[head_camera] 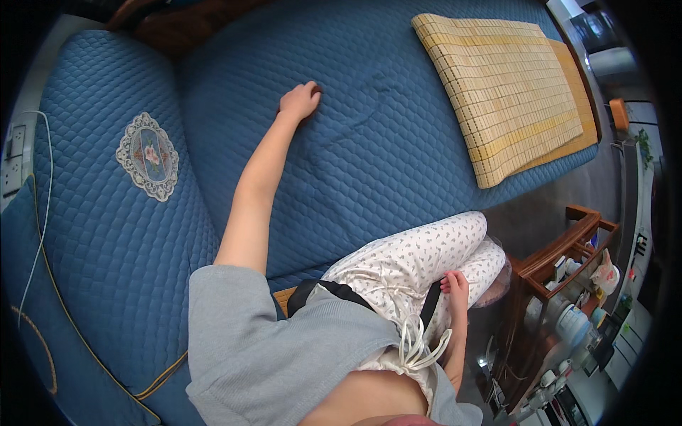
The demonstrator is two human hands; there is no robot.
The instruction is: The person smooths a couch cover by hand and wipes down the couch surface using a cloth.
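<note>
My left hand (300, 101) rests on the blue quilted sofa cover (351, 154), arm stretched forward. Its fingers curl downward, and what lies under the palm is hidden. My right hand (454, 282) is at my lap, the fingers closed around the end of a black strap (430, 306). That strap runs down over light patterned trousers (405, 255) towards white drawstrings (415, 346) tied in a bow at the waist. Ahead and to the right, a folded bamboo mat (506, 90) lies on the cover.
A lace doily (149, 156) with a flower lies on the quilted backrest at left. Cables (69, 314) run along that side near wall sockets (13, 160). At right stands a wooden table (554, 250) holding several containers and bags. Beneath it is a dark floor (533, 213).
</note>
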